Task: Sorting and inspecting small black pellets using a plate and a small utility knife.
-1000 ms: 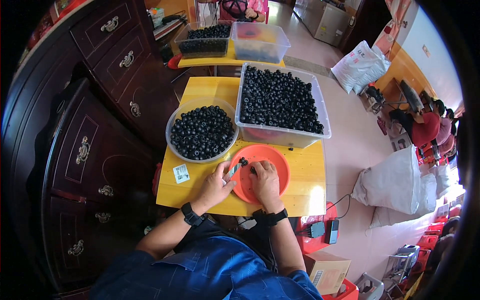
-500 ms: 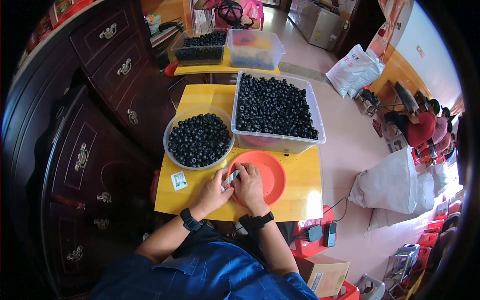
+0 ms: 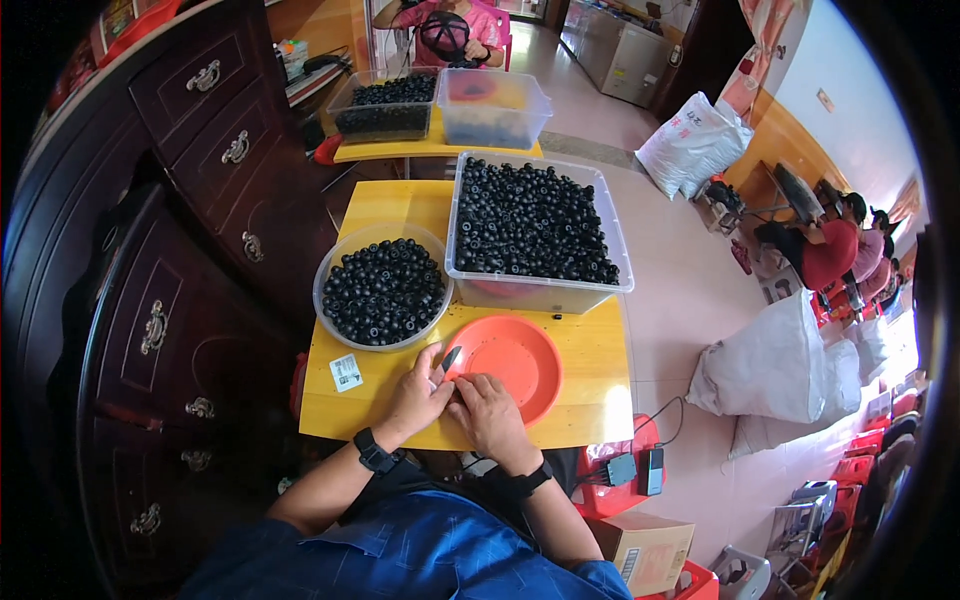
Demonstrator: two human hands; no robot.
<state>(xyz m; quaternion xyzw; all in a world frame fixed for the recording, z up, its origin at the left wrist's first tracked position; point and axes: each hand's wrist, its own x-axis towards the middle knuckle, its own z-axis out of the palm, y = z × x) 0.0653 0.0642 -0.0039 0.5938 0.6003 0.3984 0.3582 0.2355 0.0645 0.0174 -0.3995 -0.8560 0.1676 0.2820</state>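
My left hand is closed around a small knife, whose short pale blade sticks up past the fingers at the left rim of an orange plastic basin. Beside it, my right hand is closed over the basin's near left edge, fingers pressed together and close to the left thumb. Whatever lies in those fingers is hidden. Small dark specks dot the basin floor. Beyond my hands stand a round clear tub and a larger clear rectangular bin, both full of small black round pieces with ring-like ends.
A white label card and one loose black piece lie on the yellow table. At a farther yellow table sits a person in pink. Dark drawers close off the left; white sacks stand right.
My right hand has drawn back toward me and away from the basin's middle. The knife's blade now points up beside the rim. The whole view has shifted slightly.
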